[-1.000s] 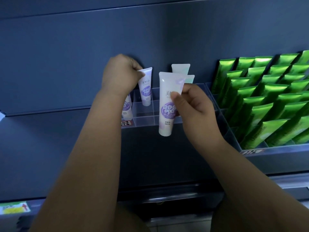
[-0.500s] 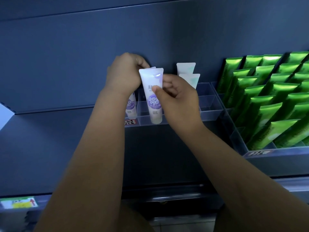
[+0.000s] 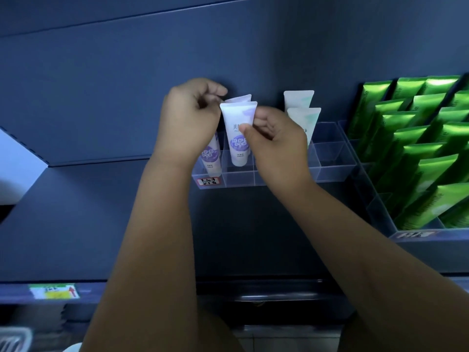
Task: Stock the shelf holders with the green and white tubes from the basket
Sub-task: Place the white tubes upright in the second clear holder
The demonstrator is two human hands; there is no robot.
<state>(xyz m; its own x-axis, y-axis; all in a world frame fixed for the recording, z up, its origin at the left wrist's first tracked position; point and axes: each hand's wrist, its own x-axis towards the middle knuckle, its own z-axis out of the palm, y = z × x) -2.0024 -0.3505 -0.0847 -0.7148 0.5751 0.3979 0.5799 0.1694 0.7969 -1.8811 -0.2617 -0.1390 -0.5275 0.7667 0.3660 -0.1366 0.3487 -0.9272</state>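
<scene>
At the clear holder (image 3: 330, 171) | white tube (image 3: 238, 134) half into a slot, pinched by right hand (image 3: 276, 141) | left hand (image 3: 190, 118) pinches rear tube (image 3: 237, 98) | advice: lower straight, cap down, release once seated

The scene is dim with a cool blue cast — the dark shelf panel (image 3: 101, 97) swallows most detail. Glossy green tubes (image 3: 418, 153) catch bright sheen on their faces. Edges bow from the wide lens, and print on the handwritten label (image 3: 208, 181) reads soft, slightly blurred.
</scene>
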